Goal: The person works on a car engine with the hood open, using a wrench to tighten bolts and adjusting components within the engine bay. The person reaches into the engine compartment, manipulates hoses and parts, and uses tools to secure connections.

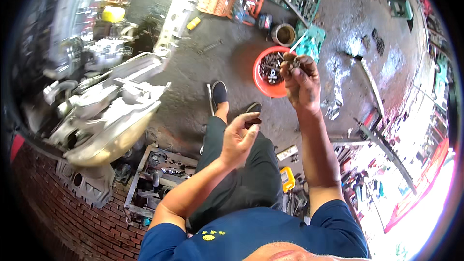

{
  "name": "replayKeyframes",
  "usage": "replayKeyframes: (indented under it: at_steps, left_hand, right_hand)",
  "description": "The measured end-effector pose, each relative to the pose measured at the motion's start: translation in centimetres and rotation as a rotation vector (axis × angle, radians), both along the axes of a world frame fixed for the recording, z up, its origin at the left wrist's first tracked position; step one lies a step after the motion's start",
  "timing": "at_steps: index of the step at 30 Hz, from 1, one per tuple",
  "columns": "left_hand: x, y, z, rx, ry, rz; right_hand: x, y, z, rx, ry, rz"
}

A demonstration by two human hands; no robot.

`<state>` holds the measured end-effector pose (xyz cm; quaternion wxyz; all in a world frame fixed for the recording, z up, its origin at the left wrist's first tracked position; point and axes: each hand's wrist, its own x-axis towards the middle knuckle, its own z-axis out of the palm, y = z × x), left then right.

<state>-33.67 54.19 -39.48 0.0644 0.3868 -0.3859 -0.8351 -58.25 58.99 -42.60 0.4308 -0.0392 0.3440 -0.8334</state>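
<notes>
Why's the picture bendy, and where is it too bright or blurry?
Head view: fisheye bends straight edges near the dark rim; glare whitens the lower right and shines on the floor; the pale metal casting at left looks smeared; the small part in the right hand is hard to make out.

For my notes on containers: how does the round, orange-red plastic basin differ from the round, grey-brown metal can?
The orange-red plastic basin is wide; the grey-brown metal can is narrower.
The basin is bright, the can dull.
The basin holds many small dark metal parts; the can shows a brownish inside.
Both are round, open-topped and stand on the floor.
</notes>
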Motion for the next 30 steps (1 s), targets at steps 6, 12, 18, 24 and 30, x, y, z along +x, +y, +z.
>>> replayKeyframes:
  at_steps: [6,12,18,24,30]
  left_hand:
    - [1.4,-12.1,16.6,-0.141,0.186,0.289]
    - [3.0,-17.2,27.6,-0.445,0.362,0.408]
    - [5.2,-16.1,31.5,-0.336,0.191,0.614]
    - [6.5,-13.3,33.4,-0.360,0.018,0.667]
    - [5.9,-11.5,34.5,-0.353,-0.014,0.854]
  right_hand:
    - [6.4,-10.2,18.4,0.068,0.421,0.172]
    - [11.3,-16.4,28.5,0.054,0.567,0.467]
    - [12.4,-17.2,32.9,0.131,0.983,0.703]
    - [12.4,-18.2,35.1,-0.132,1.405,0.652]
    - [11.8,-19.9,35.6,-0.099,1.174,0.982]
